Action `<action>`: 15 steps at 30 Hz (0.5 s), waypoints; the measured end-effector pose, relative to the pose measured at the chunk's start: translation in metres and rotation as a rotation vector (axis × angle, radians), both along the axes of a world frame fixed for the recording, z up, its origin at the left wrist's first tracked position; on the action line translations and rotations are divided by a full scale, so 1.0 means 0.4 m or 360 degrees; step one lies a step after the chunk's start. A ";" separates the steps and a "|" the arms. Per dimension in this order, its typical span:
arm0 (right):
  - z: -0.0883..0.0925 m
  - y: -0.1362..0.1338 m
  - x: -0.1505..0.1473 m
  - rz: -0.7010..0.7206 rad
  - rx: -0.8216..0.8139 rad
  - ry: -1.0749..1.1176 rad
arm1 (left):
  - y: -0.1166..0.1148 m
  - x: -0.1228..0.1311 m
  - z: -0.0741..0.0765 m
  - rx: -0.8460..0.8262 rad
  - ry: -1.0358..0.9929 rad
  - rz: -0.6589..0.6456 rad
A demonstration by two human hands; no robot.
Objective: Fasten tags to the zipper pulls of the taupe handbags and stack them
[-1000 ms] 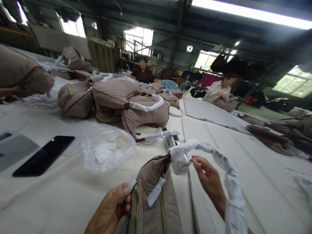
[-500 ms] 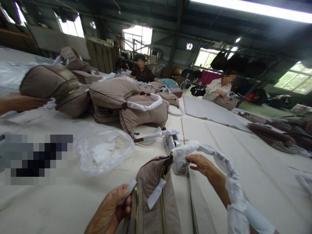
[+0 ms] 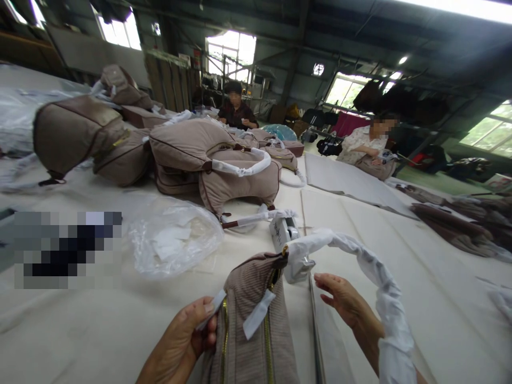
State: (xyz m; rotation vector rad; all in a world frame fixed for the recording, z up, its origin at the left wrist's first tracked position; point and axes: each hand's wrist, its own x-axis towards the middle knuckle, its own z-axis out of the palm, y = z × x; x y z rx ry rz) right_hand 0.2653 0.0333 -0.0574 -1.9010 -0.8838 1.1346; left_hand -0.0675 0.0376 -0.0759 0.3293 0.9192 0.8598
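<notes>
My left hand (image 3: pixel 178 338) pinches a white paper strip (image 3: pixel 212 310) at the edge of a ribbed taupe handbag (image 3: pixel 250 330) with a gold zipper. A second white strip (image 3: pixel 259 314) hangs on the bag. From the bag's top runs a tissue-wrapped strap (image 3: pixel 372 266), its metal fitting (image 3: pixel 298 265) sheathed in clear plastic. My right hand (image 3: pixel 344 304) is beneath the strap with its fingers apart, holding nothing and close to the fitting. The bag's lower end passes out of view.
The cream cloth-covered table (image 3: pixel 100 320) holds a heap of taupe handbags (image 3: pixel 212 160) and a clear plastic bag (image 3: pixel 174 240). A pixelated rectangle (image 3: pixel 68 250) lies at the left. Two co-workers (image 3: pixel 236 106) sit beyond, with a grey sheet (image 3: pixel 352 181) at the right.
My right hand has dropped slightly away from the wrapped strap. A hand at the far left has left view, and the bag it held now rests on the heap.
</notes>
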 end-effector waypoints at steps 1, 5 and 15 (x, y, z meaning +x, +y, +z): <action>-0.009 0.001 -0.001 -0.0001 -0.0002 0.0007 | -0.001 0.000 0.001 0.0005 -0.0004 -0.0010; -0.069 0.013 -0.005 -0.0026 -0.0009 -0.0059 | -0.001 0.000 0.007 0.0023 -0.0022 -0.0029; 0.064 -0.060 -0.059 0.0376 0.0225 -0.0433 | -0.018 0.015 0.039 -0.0064 -0.0243 0.0043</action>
